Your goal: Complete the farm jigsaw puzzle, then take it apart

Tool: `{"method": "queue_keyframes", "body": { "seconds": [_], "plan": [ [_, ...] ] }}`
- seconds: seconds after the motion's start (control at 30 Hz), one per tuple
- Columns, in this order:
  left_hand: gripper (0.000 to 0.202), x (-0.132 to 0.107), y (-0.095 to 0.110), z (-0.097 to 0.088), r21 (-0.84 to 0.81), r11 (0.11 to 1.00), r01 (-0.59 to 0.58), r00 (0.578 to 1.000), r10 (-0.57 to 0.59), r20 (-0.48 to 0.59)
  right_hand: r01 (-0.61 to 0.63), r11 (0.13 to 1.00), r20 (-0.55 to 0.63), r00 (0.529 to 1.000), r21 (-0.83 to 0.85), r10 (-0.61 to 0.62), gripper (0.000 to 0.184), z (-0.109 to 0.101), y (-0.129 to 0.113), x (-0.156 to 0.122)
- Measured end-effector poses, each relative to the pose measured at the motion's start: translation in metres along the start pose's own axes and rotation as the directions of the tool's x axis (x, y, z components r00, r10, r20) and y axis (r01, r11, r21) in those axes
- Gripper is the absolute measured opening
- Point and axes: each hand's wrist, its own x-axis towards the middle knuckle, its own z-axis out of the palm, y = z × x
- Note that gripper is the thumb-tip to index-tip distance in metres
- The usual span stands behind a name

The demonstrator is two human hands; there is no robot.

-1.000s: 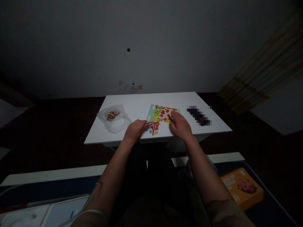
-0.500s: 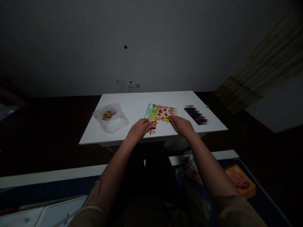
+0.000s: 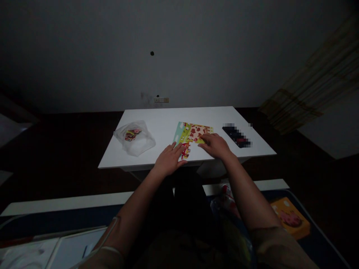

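A colourful, partly assembled jigsaw puzzle (image 3: 192, 133) lies on the small white table (image 3: 165, 127). My left hand (image 3: 170, 160) lies flat with fingers stretched out on the puzzle's near left corner, covering some red and yellow pieces. My right hand (image 3: 215, 145) rests on the puzzle's near right edge, fingers extended and pressed onto the pieces. Neither hand is lifting anything.
A clear plastic bag (image 3: 134, 137) with several loose puzzle pieces sits on the table's left part. A dark, blurred-out object (image 3: 237, 136) lies at the right. An orange puzzle box (image 3: 290, 218) rests lower right, near my right arm. The room is dim.
My left hand has opened from a curled grip to flat on the puzzle's near left corner. My right hand stayed at the puzzle's right edge. The camera view shifted slightly.
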Motion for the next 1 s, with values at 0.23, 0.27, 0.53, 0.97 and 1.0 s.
{"method": "queue_keyframes", "body": {
  "seconds": [0.23, 0.27, 0.53, 0.97, 1.0],
  "plan": [
    [0.049, -0.016, 0.005, 0.001, 0.005, 1.0, -0.028, 0.999, 0.028, -0.023, 0.098, 0.995, 0.025, 0.995, 0.012, -0.098, 0.044, -0.002, -0.013, -0.016],
    [0.046, -0.016, 0.005, 0.0, -0.016, 0.999, -0.033, 0.999, 0.032, -0.024, 0.107, 0.994, 0.018, 0.994, 0.027, -0.107, 0.046, -0.002, -0.014, -0.021],
    [0.033, 0.003, -0.017, -0.014, -0.38, 0.919, 0.104, 0.992, -0.124, -0.026, 0.067, 0.997, 0.019, 0.998, 0.042, -0.068, 0.047, -0.001, -0.017, -0.035],
    [0.035, 0.028, 0.003, 0.001, -0.154, 0.987, -0.035, 0.999, 0.034, -0.01, -0.049, 0.995, -0.046, 0.998, 0.087, 0.053, 0.037, 0.001, -0.03, -0.035],
    [0.037, 0.025, 0.006, 0.0, -0.144, 0.989, -0.037, 0.999, 0.037, -0.006, -0.046, 0.995, -0.046, 0.998, 0.09, 0.05, 0.037, 0.001, -0.03, -0.035]
  ]
}}
